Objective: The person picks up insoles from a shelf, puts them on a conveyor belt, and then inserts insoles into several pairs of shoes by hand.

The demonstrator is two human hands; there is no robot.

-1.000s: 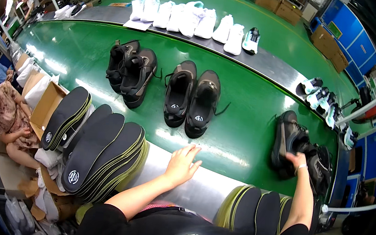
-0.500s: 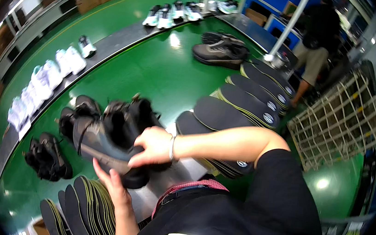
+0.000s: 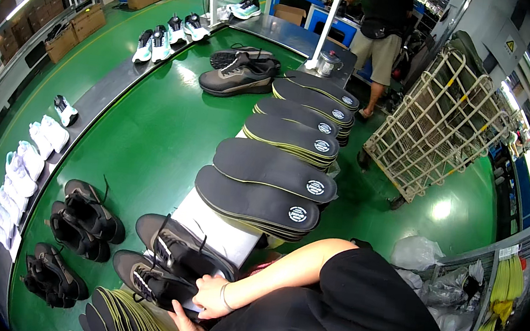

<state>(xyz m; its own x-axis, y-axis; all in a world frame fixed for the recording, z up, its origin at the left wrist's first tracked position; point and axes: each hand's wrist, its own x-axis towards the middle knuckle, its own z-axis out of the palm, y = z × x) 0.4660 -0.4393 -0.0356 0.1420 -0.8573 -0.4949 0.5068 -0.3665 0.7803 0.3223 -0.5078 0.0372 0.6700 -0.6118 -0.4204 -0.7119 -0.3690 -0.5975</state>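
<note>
A dark brown and black shoe (image 3: 142, 277) lies toe to the left in front of me, with black laces. Its mate (image 3: 172, 241) sits beside it on the far side, toe the same way. At the nearer shoe's heel opening, my right hand (image 3: 212, 295) is closed with curled fingers on the collar, near something pale inside. My left hand (image 3: 189, 328) is pressed at the outer heel of that shoe, its lower part hidden by my shirt. To the right, black insoles with yellow-green edges (image 3: 255, 197) lie in stacks.
More insoles (image 3: 123, 319) stand at the near left. Two dark pairs, one (image 3: 85, 220) nearer the middle and one (image 3: 53, 275) nearer me, rest on the green surface. Large brown shoes (image 3: 239, 74) sit at the back. White shoes (image 3: 21, 174) line the left conveyor. A wire cart (image 3: 436, 126) and a person (image 3: 378, 34) are beyond.
The shoes handled in the air now rest side by side, toes left. Both hands have come down to the nearer shoe's heel. The head view has swung to the right.
</note>
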